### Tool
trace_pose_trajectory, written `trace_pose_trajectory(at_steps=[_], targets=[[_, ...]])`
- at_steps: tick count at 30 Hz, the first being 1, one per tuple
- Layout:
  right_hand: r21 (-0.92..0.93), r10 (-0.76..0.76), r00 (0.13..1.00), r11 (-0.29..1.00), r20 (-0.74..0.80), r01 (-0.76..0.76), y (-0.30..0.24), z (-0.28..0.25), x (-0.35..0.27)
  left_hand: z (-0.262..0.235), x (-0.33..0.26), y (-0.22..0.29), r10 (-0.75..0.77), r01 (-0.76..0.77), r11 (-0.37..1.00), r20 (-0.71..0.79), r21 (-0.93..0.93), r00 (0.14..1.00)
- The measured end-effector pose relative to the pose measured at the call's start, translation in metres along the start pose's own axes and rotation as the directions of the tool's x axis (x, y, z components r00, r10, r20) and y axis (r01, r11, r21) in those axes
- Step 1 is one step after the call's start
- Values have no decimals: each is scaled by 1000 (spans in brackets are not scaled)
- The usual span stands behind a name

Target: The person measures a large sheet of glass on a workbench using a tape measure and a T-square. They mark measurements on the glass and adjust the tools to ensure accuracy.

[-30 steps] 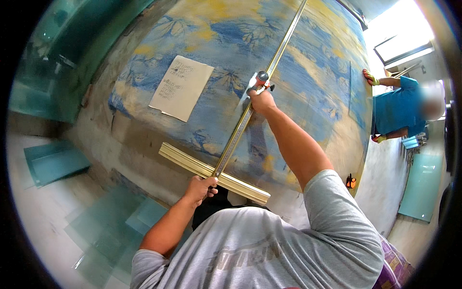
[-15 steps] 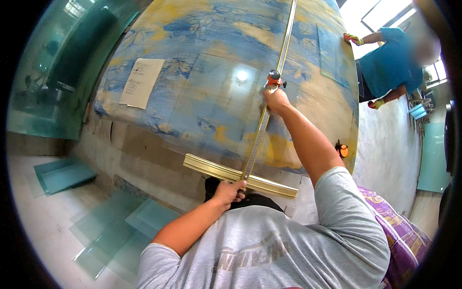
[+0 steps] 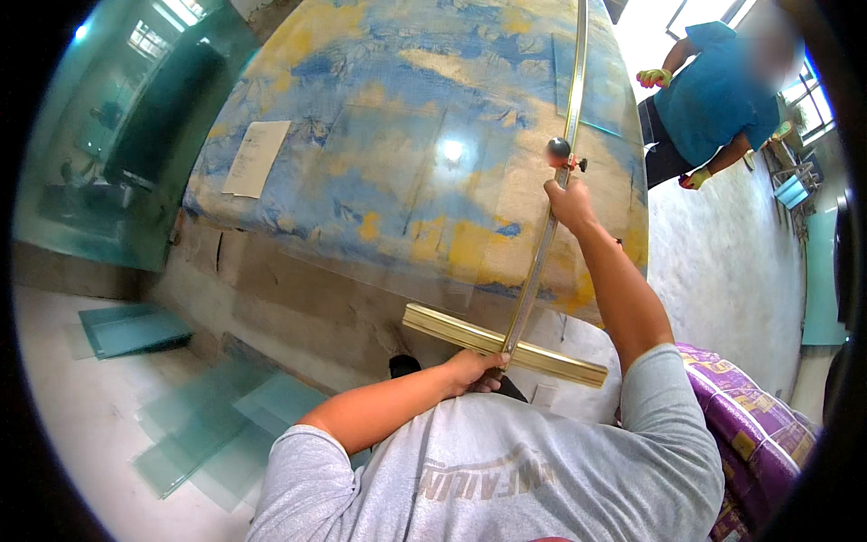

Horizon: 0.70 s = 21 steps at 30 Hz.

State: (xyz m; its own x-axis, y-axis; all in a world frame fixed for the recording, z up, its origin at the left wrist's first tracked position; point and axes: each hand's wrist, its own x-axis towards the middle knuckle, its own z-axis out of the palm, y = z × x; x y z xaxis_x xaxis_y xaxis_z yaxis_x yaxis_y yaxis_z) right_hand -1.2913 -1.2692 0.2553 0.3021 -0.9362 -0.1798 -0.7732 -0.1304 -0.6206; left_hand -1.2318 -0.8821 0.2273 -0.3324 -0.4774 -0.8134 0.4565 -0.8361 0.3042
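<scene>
A T-square glass cutter with a long gold ruler bar lies lengthwise over the cloth-covered table. Its gold crossbar sits in front of the table's near edge, close to my body. My left hand is closed around the joint of bar and crossbar. Further up, my right hand grips the bar just below the sliding cutter head, which has a round black knob and red body. Beneath the bar lies a clear glass sheet, its near edge jutting past the table; its full outline is hard to make out.
Written paper lies at the table's left; another glass pane is at far right. Large glass sheets lean at left, with offcuts on the floor. A gloved co-worker stands right, beyond purple wrapped bundles.
Both my hands have shifted the T-square glass cutter to the right across the glass. The co-worker's gloved hand has come away from the table edge.
</scene>
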Motion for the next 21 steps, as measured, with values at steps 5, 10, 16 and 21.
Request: trace_pose_trajectory(at_steps=[5, 10, 16, 21], targets=[[292, -83, 990, 950, -111, 113, -56, -55, -88, -16, -1, -24, 108, -185, 912, 220, 367, 969], [397, -216, 936, 861, -277, 316, -116, -85, -179, -22, -60, 12, -106, -118, 227, 145, 967, 984], [997, -276, 961, 69, -16, 37, -119, -36, -303, -85, -201, 58, 137, -394, 229, 371, 890, 918], [923, -345, 930, -301, 129, -239, -110, 70, -392, -87, -330, 125, 795, -782, 244, 343, 574, 500]])
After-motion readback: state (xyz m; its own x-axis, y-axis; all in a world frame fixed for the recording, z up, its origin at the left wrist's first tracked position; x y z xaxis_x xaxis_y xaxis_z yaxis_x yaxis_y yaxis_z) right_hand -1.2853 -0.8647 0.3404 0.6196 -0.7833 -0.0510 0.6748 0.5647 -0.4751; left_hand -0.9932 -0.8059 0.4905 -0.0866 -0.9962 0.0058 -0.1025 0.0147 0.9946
